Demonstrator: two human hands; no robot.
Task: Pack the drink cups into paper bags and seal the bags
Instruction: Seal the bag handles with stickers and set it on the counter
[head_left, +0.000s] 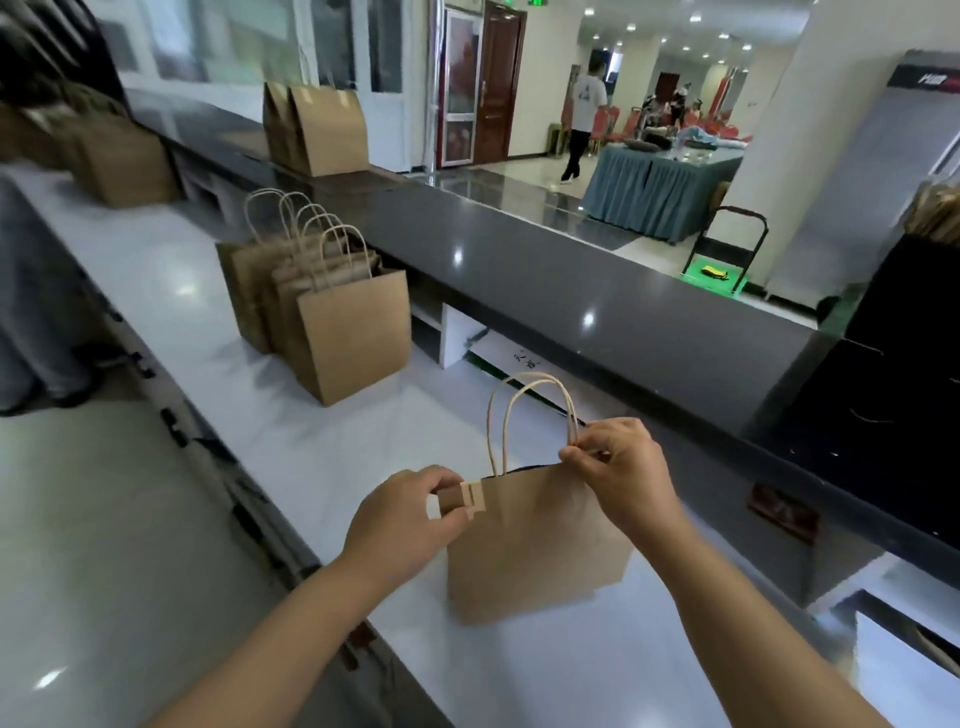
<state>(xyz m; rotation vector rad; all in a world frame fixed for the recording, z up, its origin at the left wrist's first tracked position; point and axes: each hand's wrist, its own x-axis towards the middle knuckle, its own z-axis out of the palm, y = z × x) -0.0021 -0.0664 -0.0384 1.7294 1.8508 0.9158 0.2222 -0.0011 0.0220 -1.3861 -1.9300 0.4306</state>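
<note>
Left hand (410, 512) pinches folded top-left corner of brown kraft paper bag (535, 545), pale sticker strip (471, 500) at fold. Right hand (621, 467) pinches top-right edge beside twisted paper handles (524, 415). Hands apart. Bag upright on white counter (291, 467). Row of handled brown bags (343, 332) further left; closed bags (322, 130) on dark glossy ledge (571, 291).

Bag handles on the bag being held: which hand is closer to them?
Right. The right hand pinches the paper bag at the foot of its handles; the left hand grips the bag's other top corner, apart from them.
</note>
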